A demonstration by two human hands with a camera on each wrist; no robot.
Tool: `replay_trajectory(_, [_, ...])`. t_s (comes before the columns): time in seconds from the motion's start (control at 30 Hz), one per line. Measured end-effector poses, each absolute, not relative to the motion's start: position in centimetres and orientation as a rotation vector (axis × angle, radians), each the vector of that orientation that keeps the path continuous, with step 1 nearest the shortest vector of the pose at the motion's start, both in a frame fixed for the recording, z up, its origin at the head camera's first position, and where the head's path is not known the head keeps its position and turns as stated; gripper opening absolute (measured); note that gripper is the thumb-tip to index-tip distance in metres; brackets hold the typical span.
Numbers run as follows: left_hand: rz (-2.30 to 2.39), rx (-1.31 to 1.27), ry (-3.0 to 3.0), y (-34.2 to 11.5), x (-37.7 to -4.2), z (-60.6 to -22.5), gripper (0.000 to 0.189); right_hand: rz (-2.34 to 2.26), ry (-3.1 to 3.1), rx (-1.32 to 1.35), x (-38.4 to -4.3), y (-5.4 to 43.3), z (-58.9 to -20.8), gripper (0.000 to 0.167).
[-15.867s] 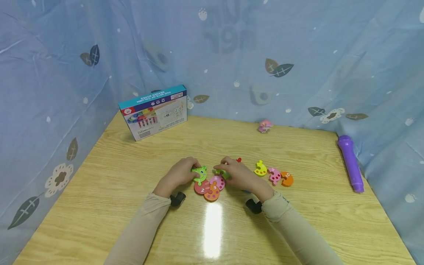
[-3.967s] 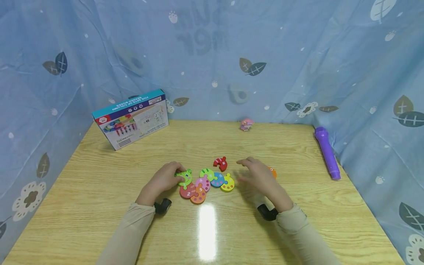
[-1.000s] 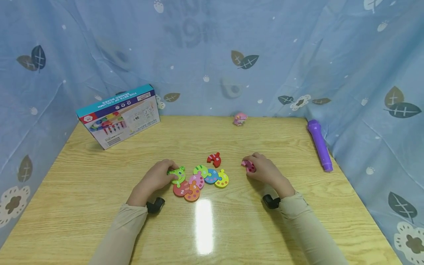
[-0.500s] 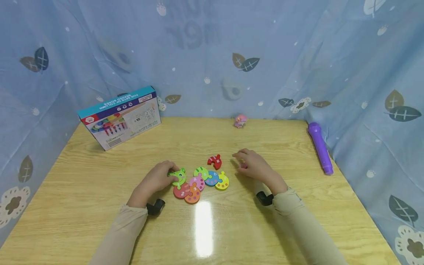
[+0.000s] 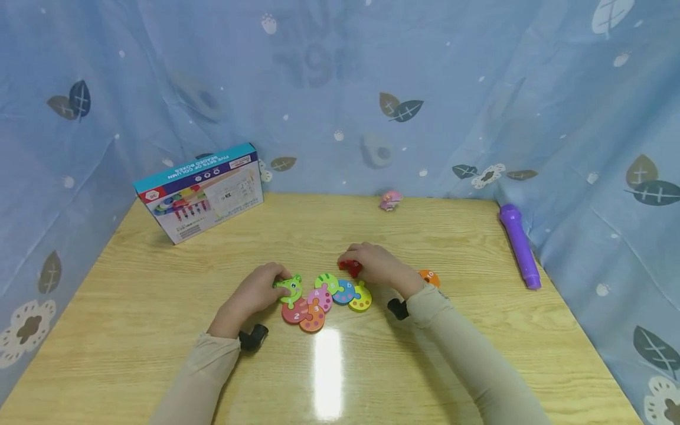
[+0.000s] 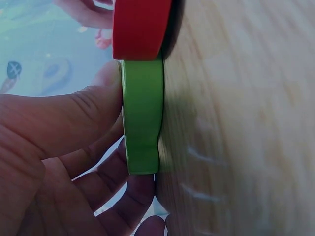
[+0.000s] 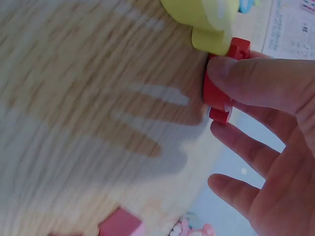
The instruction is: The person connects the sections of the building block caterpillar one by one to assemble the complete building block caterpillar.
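My left hand [image 5: 258, 290] pinches the green smiling head piece [image 5: 289, 289] of a wooden number caterpillar puzzle between thumb and fingers, flat on the table. From it a joined chain runs right: the dull red 2 [image 5: 294, 311], orange 3 [image 5: 312, 319], pink 4 [image 5: 320, 300], green 5 [image 5: 326, 283], blue 6 [image 5: 345, 292] and the yellow piece [image 5: 360, 298]. Just behind the yellow piece, my right hand [image 5: 376, 264] pinches a bright red piece [image 7: 218, 91] with thumb and index finger, right beside the yellow knob [image 7: 210, 42] in the right wrist view.
The orange 10 piece [image 5: 429, 277] lies partly behind the right wrist. In the right wrist view a pink piece [image 7: 120, 228] sits on the table. Farther back are a cardboard box [image 5: 202, 195], a small pink figurine [image 5: 390, 200] and a purple microphone [image 5: 519, 245]. A blue curtain [image 5: 340, 88] encloses the table.
My right hand has let go of the pink piece, moved left and taken hold of the red 8. Earlier, the blue and yellow pieces joined the chain. My left hand still holds the head piece.
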State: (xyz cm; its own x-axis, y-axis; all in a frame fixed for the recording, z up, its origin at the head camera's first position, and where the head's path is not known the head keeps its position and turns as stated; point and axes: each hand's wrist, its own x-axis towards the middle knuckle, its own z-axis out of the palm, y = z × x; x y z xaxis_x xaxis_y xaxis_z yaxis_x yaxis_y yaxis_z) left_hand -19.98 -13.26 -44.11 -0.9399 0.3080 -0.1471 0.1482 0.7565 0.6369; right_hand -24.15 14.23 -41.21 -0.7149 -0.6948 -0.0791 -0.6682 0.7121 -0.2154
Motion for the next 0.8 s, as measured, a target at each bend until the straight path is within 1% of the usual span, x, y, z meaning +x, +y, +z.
replay_trajectory(0.23, [0.943, 0.367, 2.72, -13.3, -20.1, -44.1, 0.023, -0.325, 2.759, -1.179, -22.9, 16.0, -40.9, 0.039])
replay_trajectory(0.47, [0.929, 0.377, 2.733, -13.2, -20.1, -44.2, 0.023, -0.38, 2.74, -1.266, -21.8, 16.9, -40.4, 0.036])
replay_trajectory(0.63, [0.927, 0.38, 2.731, -13.2, -20.0, -44.1, 0.023, -0.405, 2.714, -1.31, -21.5, 16.8, -40.5, 0.037])
replay_trajectory(0.8, [0.933, 0.408, 2.737, -13.2, -19.9, -43.9, 0.022, -0.336, 2.711, -1.262, -21.3, 16.9, -40.5, 0.042])
